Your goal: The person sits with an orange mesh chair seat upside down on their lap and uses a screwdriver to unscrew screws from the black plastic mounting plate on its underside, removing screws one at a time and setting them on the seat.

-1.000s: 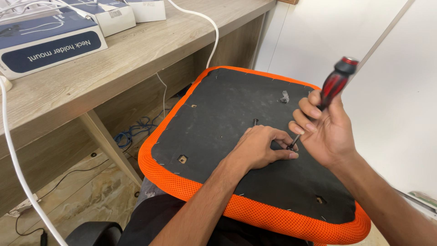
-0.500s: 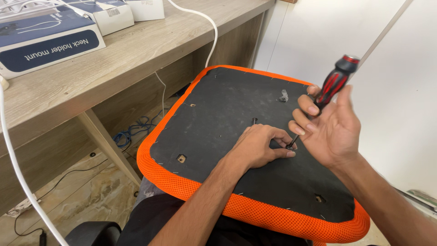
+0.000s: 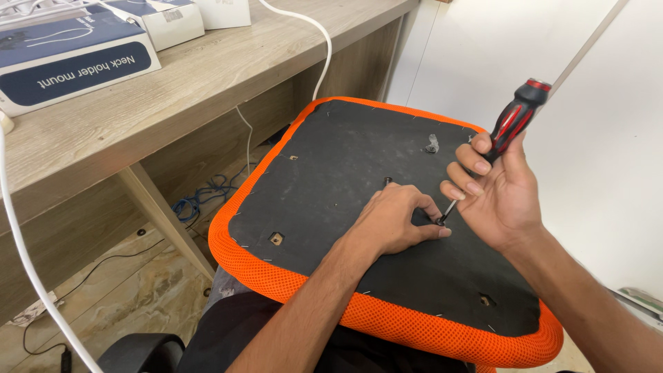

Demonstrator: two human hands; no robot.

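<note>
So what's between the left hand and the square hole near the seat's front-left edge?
In the head view, only bare black fabric of the seat underside lies between the left hand and the square hole. The right hand holds the screwdriver.

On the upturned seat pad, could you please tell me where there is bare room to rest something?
The black underside is bare between the orange mesh rim and the left hand. It is crowded at the right, where both hands meet: the right hand grips the screwdriver. The wooden desk is bare beside the white cable.
</note>
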